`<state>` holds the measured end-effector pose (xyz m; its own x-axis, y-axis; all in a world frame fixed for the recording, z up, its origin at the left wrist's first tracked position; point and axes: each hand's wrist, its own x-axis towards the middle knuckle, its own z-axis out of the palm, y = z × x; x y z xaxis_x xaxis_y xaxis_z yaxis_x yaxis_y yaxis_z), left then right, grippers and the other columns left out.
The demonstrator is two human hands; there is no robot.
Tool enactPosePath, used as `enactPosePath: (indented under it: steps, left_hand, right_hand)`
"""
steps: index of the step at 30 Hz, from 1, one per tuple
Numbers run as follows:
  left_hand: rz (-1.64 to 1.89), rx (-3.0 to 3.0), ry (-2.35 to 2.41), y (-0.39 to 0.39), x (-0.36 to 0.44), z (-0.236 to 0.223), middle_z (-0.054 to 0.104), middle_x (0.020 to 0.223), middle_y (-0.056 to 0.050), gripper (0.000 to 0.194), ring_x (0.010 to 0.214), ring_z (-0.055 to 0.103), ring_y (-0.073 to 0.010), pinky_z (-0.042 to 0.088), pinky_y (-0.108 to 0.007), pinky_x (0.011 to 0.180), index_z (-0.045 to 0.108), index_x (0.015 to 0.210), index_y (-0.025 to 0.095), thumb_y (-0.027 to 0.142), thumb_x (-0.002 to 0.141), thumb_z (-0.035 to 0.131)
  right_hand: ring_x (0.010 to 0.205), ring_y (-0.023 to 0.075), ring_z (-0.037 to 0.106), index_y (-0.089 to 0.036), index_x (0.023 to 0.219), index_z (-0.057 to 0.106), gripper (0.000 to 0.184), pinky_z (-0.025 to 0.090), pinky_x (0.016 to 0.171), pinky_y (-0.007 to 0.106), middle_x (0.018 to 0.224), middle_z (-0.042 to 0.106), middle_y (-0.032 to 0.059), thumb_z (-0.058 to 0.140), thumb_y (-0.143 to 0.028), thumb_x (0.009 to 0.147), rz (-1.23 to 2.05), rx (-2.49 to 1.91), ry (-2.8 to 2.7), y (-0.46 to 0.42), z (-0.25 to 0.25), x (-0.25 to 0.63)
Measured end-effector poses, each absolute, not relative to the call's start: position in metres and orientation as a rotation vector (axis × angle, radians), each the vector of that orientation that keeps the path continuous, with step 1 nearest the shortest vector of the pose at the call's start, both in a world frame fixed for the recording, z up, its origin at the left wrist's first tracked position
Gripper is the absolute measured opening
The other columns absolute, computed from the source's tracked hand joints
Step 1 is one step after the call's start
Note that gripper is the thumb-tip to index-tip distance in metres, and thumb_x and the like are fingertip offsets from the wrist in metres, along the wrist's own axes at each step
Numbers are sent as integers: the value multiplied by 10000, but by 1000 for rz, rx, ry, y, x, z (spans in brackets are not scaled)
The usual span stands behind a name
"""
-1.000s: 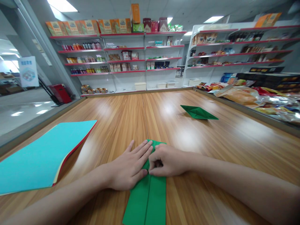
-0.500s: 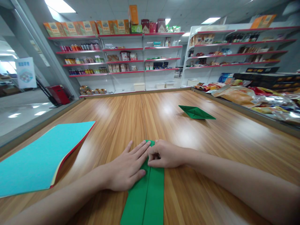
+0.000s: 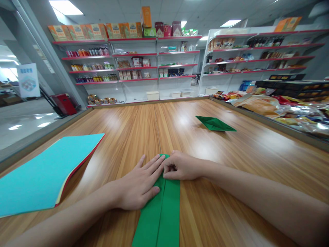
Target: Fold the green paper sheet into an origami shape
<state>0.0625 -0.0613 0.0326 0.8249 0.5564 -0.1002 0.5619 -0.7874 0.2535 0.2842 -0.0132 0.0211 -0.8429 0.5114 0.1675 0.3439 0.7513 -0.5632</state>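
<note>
A long green paper strip (image 3: 169,212), folded with a seam down its middle, lies flat on the wooden table from the near edge toward the middle. My left hand (image 3: 140,181) rests flat across its left side, fingers stretched out and pointing to the far end. On the right side of the strip, close to the far end, my right hand (image 3: 183,166) presses down with its fingers curled into a loose fist. Its fingers touch the paper beside my left fingertips; I see nothing held inside them. The far end is partly hidden under both hands.
A folded green paper boat shape (image 3: 216,124) sits farther back on the right. At the left lies a stack of coloured sheets, turquoise paper (image 3: 51,171) on top. Snack packets (image 3: 267,106) are heaped beyond the table's right edge. Stocked shelves (image 3: 136,58) stand behind.
My right hand has slid slightly away from me along the strip, toward its far end. My left hand stays in place.
</note>
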Motion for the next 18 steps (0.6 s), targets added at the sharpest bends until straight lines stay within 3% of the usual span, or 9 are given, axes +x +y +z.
enactPosePath:
  steps: [7, 18]
  left_hand:
    - [-141, 2747, 880, -67, 62, 37, -42, 1562, -123, 687, 1434, -35, -310, 19, -596, 1125, -101, 1497, 192, 497, 984, 241]
    - [-113, 2744, 863, -69, 61, 41, -75, 1560, -114, 684, 1431, -52, -317, 28, -614, 1119, -86, 1501, 207, 483, 982, 263]
  right_hand:
    - [516, 75, 486, -125, 668, 625, 137, 353, 524, 189, 560, 565, -27, 573, -189, 777, 713, -789, -2603, -6, 26, 289]
    - [535, 93, 526, -115, 684, 665, 106, 353, 491, 181, 582, 611, -2, 601, -189, 727, 779, -1068, -2426, -2, 25, 288]
